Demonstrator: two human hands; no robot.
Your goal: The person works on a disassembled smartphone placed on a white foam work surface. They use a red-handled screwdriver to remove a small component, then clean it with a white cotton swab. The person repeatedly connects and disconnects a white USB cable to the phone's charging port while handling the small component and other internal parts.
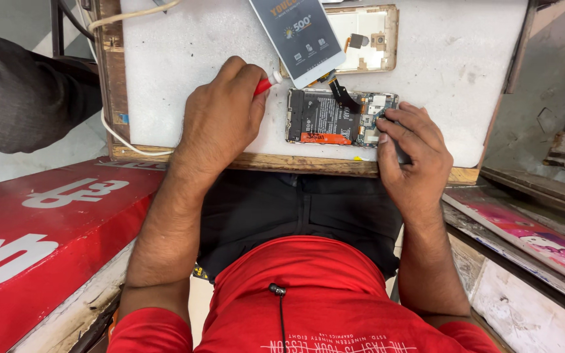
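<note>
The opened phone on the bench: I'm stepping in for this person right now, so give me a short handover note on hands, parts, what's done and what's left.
Left hand: closed around a red-tipped tool, resting on the white bench pad.
Right hand: fingers on the opened phone at its right end.
Screen panel: lifted off, leaning above, ribbon cable attached.
Back cover: off, lying beyond.
Done: phone opened.
Left: whatever is being worked at the right end; reassembly.

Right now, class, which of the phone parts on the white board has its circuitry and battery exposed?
The opened phone body nearest the board's front edge, under the right hand. The screen panel and empty back cover lie farther away.
</note>
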